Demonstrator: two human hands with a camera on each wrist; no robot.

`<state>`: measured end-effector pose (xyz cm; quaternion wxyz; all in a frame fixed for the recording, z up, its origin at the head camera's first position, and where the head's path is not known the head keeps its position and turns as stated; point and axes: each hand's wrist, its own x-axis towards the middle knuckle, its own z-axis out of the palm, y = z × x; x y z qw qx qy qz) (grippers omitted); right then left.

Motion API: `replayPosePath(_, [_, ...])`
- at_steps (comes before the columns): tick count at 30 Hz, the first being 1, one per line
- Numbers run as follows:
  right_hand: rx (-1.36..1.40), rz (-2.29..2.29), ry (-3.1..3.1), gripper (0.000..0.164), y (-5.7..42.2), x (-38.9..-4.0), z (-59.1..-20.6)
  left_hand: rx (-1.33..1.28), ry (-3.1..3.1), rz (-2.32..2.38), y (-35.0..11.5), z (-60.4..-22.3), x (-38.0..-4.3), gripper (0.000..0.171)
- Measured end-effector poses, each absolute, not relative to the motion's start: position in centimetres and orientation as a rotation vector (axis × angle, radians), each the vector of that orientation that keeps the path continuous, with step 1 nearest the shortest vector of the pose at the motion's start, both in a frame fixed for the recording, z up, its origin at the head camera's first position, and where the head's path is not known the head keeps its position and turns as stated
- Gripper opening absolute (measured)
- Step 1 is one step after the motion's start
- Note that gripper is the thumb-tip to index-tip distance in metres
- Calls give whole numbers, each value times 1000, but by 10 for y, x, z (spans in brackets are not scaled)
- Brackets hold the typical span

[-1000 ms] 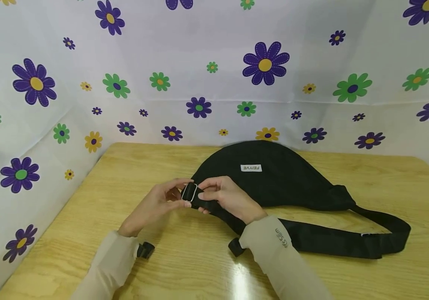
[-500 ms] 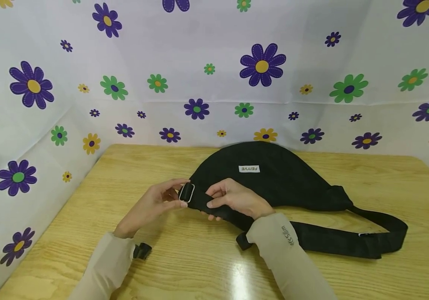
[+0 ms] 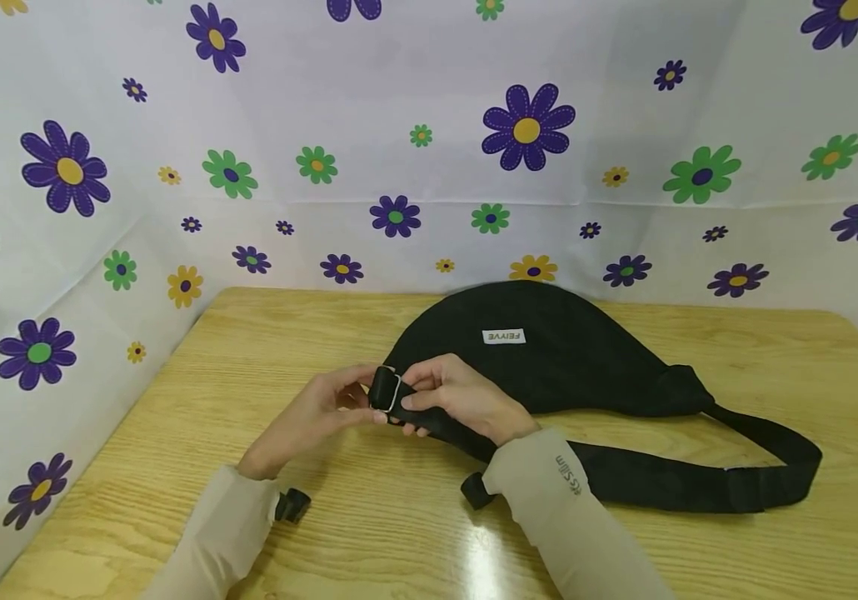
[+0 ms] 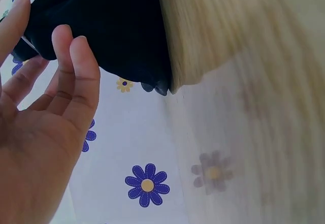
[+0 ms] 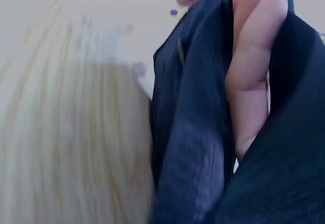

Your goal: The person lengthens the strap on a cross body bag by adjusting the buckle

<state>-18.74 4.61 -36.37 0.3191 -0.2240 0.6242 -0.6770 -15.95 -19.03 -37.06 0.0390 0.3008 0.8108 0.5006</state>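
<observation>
A black waist bag (image 3: pixel 556 367) lies on the wooden table, its white label (image 3: pixel 504 337) upside down in the head view. At the bag's left end is a metal-framed slider buckle (image 3: pixel 397 393) with black webbing looped through it. My left hand (image 3: pixel 316 417) pinches the buckle end between thumb and fingers. Just right of the buckle, my right hand (image 3: pixel 466 400) pinches the strap (image 3: pixel 646 477), thumb on top and fingers partly hidden beneath. In the left wrist view, my left hand (image 4: pixel 53 102) is seen palm-side against the dark fabric. Folds of fabric frame my right fingers (image 5: pixel 251 76) in the right wrist view.
From under my right forearm the strap runs right, then loops back to the bag's right end. Small black parts (image 3: pixel 292 505) show at my sleeves. A white flowered cloth (image 3: pixel 429 167) hangs behind the table (image 3: pixel 309 333) and along its left side.
My right hand first slid right along the strap, away from the buckle, then came back left beside it. The buckle shifted slightly left, then right, and stays pinched by my left hand.
</observation>
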Motion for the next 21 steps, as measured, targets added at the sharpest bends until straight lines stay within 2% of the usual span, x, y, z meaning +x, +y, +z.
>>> replayPosePath(9, [-600,-1786,1640,11,44,-186,-363,965,2486,1525,-189,-371,-159,44])
replayPosePath(21, [-643,-1642,1610,22,63,-197,-367,924,2520,1519,-192,-369,-159,48])
